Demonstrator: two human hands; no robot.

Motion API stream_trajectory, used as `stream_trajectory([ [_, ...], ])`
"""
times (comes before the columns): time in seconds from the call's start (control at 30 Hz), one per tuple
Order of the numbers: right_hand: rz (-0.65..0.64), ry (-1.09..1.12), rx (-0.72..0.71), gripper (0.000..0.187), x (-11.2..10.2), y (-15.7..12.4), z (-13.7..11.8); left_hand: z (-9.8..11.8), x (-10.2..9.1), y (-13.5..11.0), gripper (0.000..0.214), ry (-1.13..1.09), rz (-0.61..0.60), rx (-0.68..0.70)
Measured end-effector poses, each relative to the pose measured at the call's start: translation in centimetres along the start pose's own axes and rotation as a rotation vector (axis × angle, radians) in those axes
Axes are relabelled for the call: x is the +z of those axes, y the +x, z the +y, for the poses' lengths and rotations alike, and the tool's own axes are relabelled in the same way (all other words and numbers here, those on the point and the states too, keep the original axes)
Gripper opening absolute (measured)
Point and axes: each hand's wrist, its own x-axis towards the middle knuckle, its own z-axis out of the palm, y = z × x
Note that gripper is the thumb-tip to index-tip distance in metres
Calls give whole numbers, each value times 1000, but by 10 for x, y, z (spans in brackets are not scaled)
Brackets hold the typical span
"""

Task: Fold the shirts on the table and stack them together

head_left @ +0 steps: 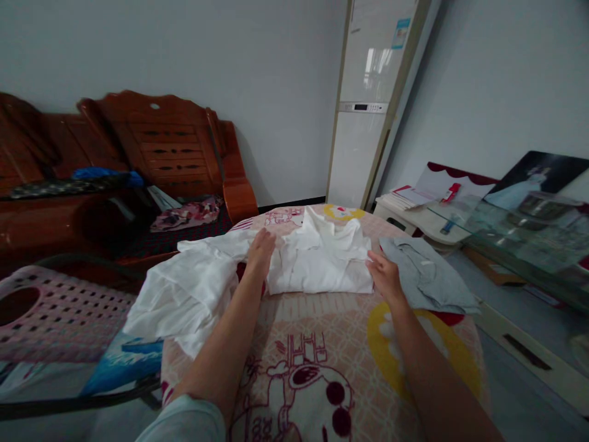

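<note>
A white collared shirt (317, 267) lies folded into a rectangle on the round table, its collar at the far side. My left hand (261, 250) rests at the shirt's left edge, fingers stretched out and the thumb side hard to see. At the opposite edge, my right hand (383, 274) has its thumb and fingertips closed on the white cloth. Left of my left forearm is a loose, rumpled pile of white clothing (188, 288), partly over the table edge. A folded grey garment (426, 273) lies just right of my right hand.
The table wears a patterned cartoon tablecloth (317, 350). A wooden sofa (161, 147) stands behind on the left, with a pink woven chair (69, 313) nearer. A tall white cabinet-like appliance (359, 141) fills the corner. A glass shelf (519, 227) juts in from the right.
</note>
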Motion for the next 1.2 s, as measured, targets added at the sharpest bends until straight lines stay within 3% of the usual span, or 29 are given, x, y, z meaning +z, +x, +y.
stream_trajectory([
  [0.07, 49, -268, 36, 33, -6, -2, 12, -9, -7, 3, 42, 416, -8, 39],
  [0.17, 49, -563, 54, 37, -15, -6, 12, -12, -14, 2, 24, 1000, -154, 103],
  [0.23, -24, -690, 61, 43, -14, -9, 7, -12, -15, 0, 32, 1236, -269, 104],
  [0.33, -137, -775, 94, 48, -10, -13, 1, -13, -15, -4, 43, 1375, -372, 92],
  [0.5, -300, -562, 68, 42, -6, -15, 0, -16, -17, -4, 34, 1213, -539, 99],
  [0.6, -283, -314, 33, 32, -4, -13, 1, -16, -13, -4, 17, 1002, -547, 176],
  [0.67, -142, -78, 31, 25, 0, -10, 0, -17, -9, -2, 17, 858, -428, 224],
  [0.77, 107, 398, 56, 25, 3, -5, -2, -18, -8, 2, 21, 545, -107, 217],
  [0.83, 130, 604, 81, 28, 2, -3, 0, -19, -11, 5, 24, 332, 19, 139],
  [0.87, 77, 637, 101, 30, 1, -3, 1, -19, -14, 6, 25, 258, 12, 97],
  [0.93, -103, 580, 150, 35, 0, -4, 7, -21, -19, 6, 31, 213, -113, 24],
  [1.03, -336, 301, 205, 39, 1, -9, 17, -24, -25, 4, 36, 410, -354, -69],
  [1.13, -385, 12, 204, 29, 4, -11, 22, -25, -25, 2, 32, 670, -427, -77],
  [1.2, -322, -14, 167, 22, 6, -10, 19, -21, -23, 2, 31, 653, -377, -41],
])
